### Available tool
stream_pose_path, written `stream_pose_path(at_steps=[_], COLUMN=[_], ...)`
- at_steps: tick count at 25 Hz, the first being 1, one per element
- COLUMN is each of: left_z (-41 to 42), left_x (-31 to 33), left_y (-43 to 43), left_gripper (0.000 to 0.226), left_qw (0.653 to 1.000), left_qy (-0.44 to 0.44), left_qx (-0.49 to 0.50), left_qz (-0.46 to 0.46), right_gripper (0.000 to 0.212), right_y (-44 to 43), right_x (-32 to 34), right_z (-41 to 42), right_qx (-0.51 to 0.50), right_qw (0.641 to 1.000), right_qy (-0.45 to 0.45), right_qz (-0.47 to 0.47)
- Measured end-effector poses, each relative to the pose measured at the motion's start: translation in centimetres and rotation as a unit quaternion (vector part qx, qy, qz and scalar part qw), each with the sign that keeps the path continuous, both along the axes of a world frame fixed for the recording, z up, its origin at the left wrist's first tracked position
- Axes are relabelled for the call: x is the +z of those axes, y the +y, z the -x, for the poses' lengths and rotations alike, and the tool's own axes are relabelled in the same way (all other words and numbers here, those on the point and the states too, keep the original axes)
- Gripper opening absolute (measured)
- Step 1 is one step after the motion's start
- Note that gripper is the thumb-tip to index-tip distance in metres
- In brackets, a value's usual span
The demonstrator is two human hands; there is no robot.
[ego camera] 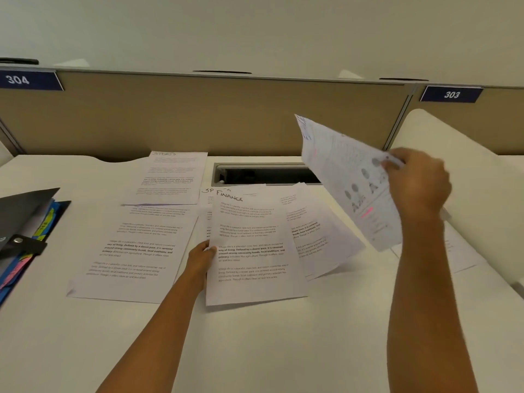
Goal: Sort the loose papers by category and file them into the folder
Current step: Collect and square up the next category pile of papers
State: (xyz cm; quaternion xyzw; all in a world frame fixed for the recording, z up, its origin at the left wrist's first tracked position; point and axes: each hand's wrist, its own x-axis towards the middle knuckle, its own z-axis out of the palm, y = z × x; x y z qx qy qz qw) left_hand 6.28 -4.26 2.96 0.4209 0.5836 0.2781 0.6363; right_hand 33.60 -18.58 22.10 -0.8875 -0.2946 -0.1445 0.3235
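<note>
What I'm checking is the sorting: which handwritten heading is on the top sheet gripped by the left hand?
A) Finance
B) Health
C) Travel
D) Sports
A: the top sheet that the left hand grips reads FINANCE in handwriting at its upper edge; the right hand holds a lifted sheet apart from it.

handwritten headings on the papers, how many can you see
3: SPORTS on the far sheet, FINANCE on the front sheet the left hand holds, and a half-covered SP just behind it. Others may be hidden.
</note>
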Motion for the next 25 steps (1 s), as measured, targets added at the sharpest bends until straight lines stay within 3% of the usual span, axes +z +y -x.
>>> stream_pose_path(at_steps=[3, 6, 13, 17, 19, 22, 25], left_z=[0.2, 0.2, 0.2, 0.0, -0.2, -0.4, -0.6], left_x=[-0.2, -0.4, -0.3, -0.1, -0.2, 0.2, 1.3], left_y=[-0.1, -0.2, -0.1, 0.0, 0.0, 0.0, 0.0], left_gripper=[0.035, 0.028, 0.051, 0.05, 0.039, 0.037, 0.035], left_qw=[1.0, 1.0, 0.997, 0.997, 0.998, 0.998, 0.998], left_qy=[0.01, -0.006, -0.076, -0.072, -0.05, -0.015, -0.046], left_qx=[-0.012, -0.003, 0.025, 0.006, -0.019, -0.026, -0.013], left_qz=[-0.013, -0.022, 0.015, 0.005, -0.019, -0.049, -0.042], right_gripper=[0.031, 0.03, 0.031, 0.034, 0.035, 0.035, 0.043], right_y=[-1.3, -0.5, 5.3, 6.1, 6.1, 6.1, 5.9], right_x=[3.9, 3.7, -9.4, -16.2, -18.1, -18.9, -19.0], right_z=[1.8, 2.0, 3.9, 5.9, 6.1, 6.1, 5.6], right_qx=[0.042, 0.092, 0.197, 0.233, 0.242, 0.243, 0.24], right_qw=[0.995, 0.986, 0.948, 0.91, 0.902, 0.905, 0.905], right_qy=[-0.025, 0.043, 0.248, 0.336, 0.345, 0.34, 0.35], right_qz=[-0.083, -0.136, -0.036, 0.062, 0.089, 0.078, 0.001])
